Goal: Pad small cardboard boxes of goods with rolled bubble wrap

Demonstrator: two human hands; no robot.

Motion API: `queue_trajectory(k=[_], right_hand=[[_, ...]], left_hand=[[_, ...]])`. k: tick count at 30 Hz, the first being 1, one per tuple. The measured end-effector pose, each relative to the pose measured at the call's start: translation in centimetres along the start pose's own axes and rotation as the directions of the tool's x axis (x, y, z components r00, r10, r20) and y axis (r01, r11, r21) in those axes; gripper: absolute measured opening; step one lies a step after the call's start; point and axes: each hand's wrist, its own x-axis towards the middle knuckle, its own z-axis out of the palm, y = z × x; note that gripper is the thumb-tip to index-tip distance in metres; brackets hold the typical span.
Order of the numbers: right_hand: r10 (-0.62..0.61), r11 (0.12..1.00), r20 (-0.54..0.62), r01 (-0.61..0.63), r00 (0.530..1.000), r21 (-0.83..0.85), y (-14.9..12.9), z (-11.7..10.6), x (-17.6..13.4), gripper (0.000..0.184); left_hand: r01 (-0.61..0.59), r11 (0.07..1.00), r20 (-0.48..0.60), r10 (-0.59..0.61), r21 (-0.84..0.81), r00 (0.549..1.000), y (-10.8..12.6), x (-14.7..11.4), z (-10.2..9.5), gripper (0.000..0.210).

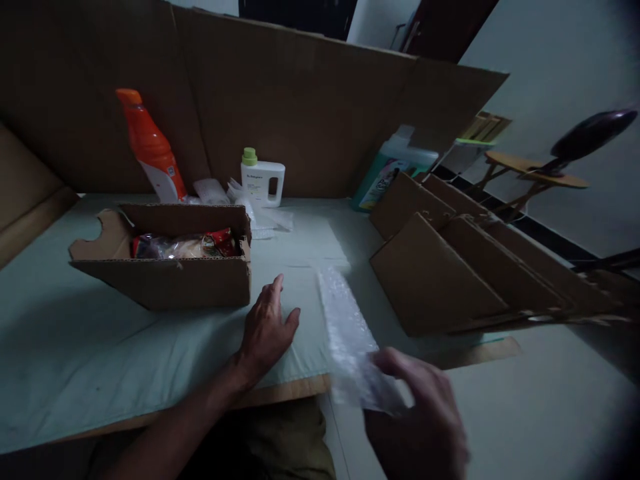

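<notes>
My right hand (420, 413), smeared by motion, grips a strip of clear bubble wrap (347, 327) by its near end at the table's front edge. The far end of the strip reaches up over the cloth. My left hand (270, 327) holds nothing, its thumb and fingers apart, just right of a small open cardboard box (200, 283). Inside that box lies a shiny plastic packet with red ends (223, 243). More pieces of bubble wrap (265, 220) lie behind the box, near a white jug with a green cap (253, 183).
An orange bottle (150, 147) leans against the tall cardboard wall (300, 100) at the back. At the right stand a teal liquid bottle (383, 173) and a larger open cardboard box (435, 287). A pale green cloth (100, 347) covers the table.
</notes>
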Motion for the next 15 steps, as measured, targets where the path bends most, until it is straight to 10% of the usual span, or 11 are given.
queue_trajectory(k=[3,8,11,15], right_hand=[[-0.270,0.962,0.208,0.270,0.940,0.029,-1.5,3.3,0.0,0.035],[-0.240,0.971,0.434,0.222,0.868,0.094,-1.5,8.8,-2.7,0.028],[-0.226,0.973,0.472,0.178,0.852,0.145,-0.9,8.8,-3.9,0.030],[-0.216,0.970,0.466,0.134,0.858,0.203,0.2,7.2,-4.5,0.037]], left_hand=[[-0.092,0.996,-0.066,0.093,0.018,0.993,-1.8,-3.2,-1.7,0.066],[-0.341,0.932,0.181,0.316,0.125,0.931,-3.5,-9.6,-5.0,0.090],[-0.439,0.895,0.294,0.400,0.079,0.868,-2.9,-9.8,-4.8,0.087],[-0.369,0.929,0.218,0.355,0.028,0.909,-2.5,-8.2,-3.2,0.056]])
